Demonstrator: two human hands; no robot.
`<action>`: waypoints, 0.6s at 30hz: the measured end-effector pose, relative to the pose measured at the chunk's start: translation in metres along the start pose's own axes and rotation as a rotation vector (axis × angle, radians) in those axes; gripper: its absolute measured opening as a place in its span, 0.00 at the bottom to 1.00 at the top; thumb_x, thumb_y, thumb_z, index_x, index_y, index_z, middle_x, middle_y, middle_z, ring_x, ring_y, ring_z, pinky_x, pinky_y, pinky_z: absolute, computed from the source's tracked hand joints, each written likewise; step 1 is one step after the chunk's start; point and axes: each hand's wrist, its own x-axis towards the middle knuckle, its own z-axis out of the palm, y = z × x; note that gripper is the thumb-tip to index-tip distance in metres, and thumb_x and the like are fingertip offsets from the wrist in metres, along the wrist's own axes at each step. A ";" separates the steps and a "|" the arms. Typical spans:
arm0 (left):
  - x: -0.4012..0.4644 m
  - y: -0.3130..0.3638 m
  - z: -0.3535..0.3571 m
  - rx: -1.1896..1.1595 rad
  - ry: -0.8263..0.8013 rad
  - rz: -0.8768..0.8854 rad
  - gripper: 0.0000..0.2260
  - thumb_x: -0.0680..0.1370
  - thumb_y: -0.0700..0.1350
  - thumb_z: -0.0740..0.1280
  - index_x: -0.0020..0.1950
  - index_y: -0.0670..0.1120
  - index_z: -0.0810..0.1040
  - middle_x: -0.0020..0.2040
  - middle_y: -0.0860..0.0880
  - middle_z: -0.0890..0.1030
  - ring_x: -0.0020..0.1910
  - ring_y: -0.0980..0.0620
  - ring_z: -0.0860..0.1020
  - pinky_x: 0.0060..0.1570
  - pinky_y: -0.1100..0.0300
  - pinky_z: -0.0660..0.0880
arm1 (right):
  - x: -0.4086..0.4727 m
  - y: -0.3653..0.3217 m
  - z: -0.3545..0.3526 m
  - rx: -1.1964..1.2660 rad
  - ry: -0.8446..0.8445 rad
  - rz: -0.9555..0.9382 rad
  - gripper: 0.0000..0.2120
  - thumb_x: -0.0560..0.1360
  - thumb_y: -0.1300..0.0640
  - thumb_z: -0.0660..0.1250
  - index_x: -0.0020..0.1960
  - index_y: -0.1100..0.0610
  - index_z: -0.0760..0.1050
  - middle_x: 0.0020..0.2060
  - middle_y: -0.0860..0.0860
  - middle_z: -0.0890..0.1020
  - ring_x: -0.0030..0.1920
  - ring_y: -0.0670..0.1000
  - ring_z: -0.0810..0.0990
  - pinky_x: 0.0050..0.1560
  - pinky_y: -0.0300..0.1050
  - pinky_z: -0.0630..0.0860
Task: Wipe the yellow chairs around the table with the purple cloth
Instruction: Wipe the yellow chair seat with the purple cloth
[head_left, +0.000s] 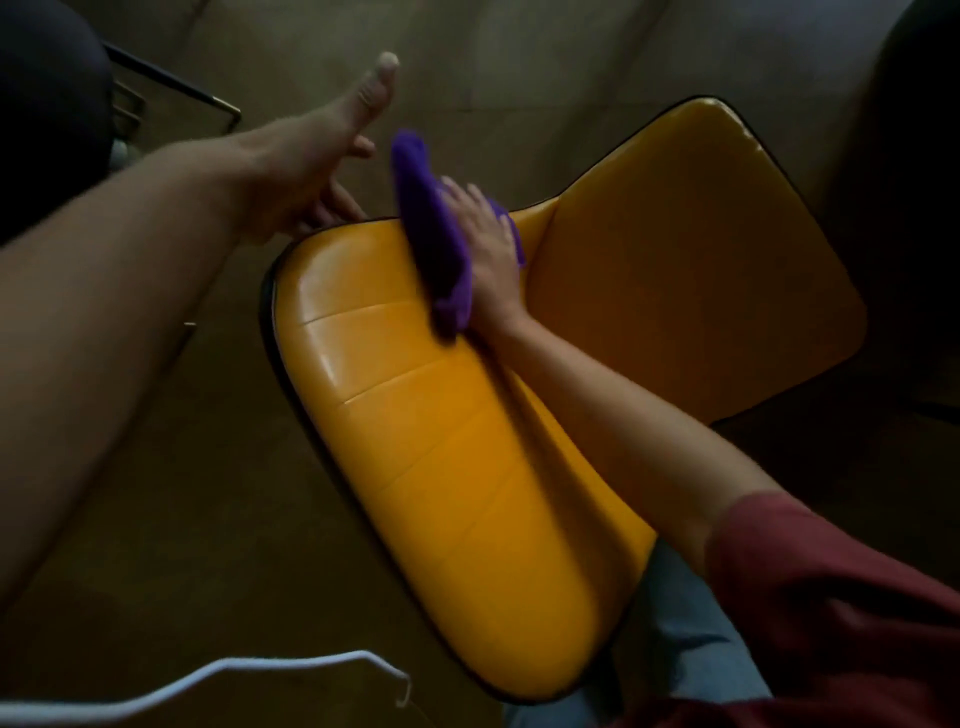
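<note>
Head: one chair (441, 441), one cloth (430, 234) under flat right hand (491, 249); left hand (311, 176) splayed

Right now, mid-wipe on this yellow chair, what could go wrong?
1. The purple cloth is bunched and only partly under the flat right hand; it may slip free.
2. The left hand only touches the yellow chair at its edge, so the chair may shift under pressure.
3. Dim light could hide missed spots.

sleeve (831, 597): dark red, right arm | trousers (685, 639): light blue
</note>
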 end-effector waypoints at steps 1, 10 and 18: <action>0.001 -0.002 0.002 0.030 0.033 0.012 0.57 0.53 0.87 0.54 0.76 0.60 0.64 0.56 0.41 0.82 0.52 0.41 0.80 0.55 0.45 0.73 | 0.013 0.016 -0.004 0.058 0.034 0.099 0.33 0.76 0.37 0.54 0.73 0.56 0.71 0.71 0.57 0.74 0.74 0.59 0.67 0.73 0.67 0.60; -0.001 -0.010 0.030 0.271 0.224 0.135 0.40 0.70 0.80 0.48 0.70 0.56 0.74 0.63 0.48 0.80 0.64 0.43 0.75 0.55 0.45 0.66 | -0.008 0.116 0.005 0.562 0.173 0.729 0.19 0.84 0.53 0.59 0.73 0.57 0.68 0.66 0.59 0.77 0.67 0.60 0.75 0.70 0.57 0.70; 0.001 -0.022 0.033 0.502 0.248 0.176 0.41 0.67 0.82 0.46 0.68 0.60 0.74 0.65 0.47 0.79 0.64 0.43 0.75 0.58 0.43 0.70 | -0.104 0.171 -0.054 -0.936 -0.691 -0.069 0.26 0.82 0.51 0.58 0.79 0.51 0.58 0.79 0.54 0.60 0.80 0.55 0.54 0.80 0.54 0.46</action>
